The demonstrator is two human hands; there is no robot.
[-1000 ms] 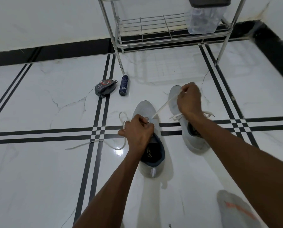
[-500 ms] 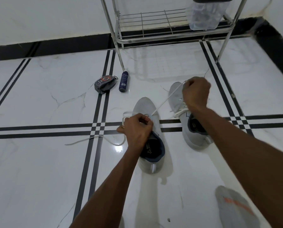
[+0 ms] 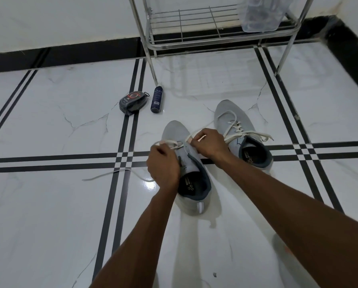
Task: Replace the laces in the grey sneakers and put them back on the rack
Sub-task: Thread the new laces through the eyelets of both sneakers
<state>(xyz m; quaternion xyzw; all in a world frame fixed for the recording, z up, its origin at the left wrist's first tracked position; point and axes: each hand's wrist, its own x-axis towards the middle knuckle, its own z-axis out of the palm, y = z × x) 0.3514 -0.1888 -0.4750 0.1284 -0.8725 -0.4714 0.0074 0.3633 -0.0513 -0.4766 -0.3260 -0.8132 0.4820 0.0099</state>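
Two grey sneakers stand on the white tiled floor. The near sneaker point(image 3: 191, 183) has a white lace point(image 3: 111, 173) partly threaded, its loose end trailing left over the floor. My left hand point(image 3: 163, 165) sits on that sneaker's left side and pinches the lace by the eyelets. My right hand point(image 3: 208, 145) is over the same sneaker's tongue, fingers curled on the other lace end. The far sneaker point(image 3: 242, 134) to the right is fully laced in white with loose ends. The metal rack point(image 3: 215, 41) stands behind.
A dark shoe-polish sponge case point(image 3: 132, 102) and a dark blue spray can point(image 3: 157, 99) lie on the floor left of the rack's leg. A clear plastic container point(image 3: 261, 15) sits on the rack's lower shelf. A black skirting runs along the walls.
My right hand has come back down and left from over the far sneaker to the near sneaker's tongue, slackening the lace. The left hand stayed at the eyelets.
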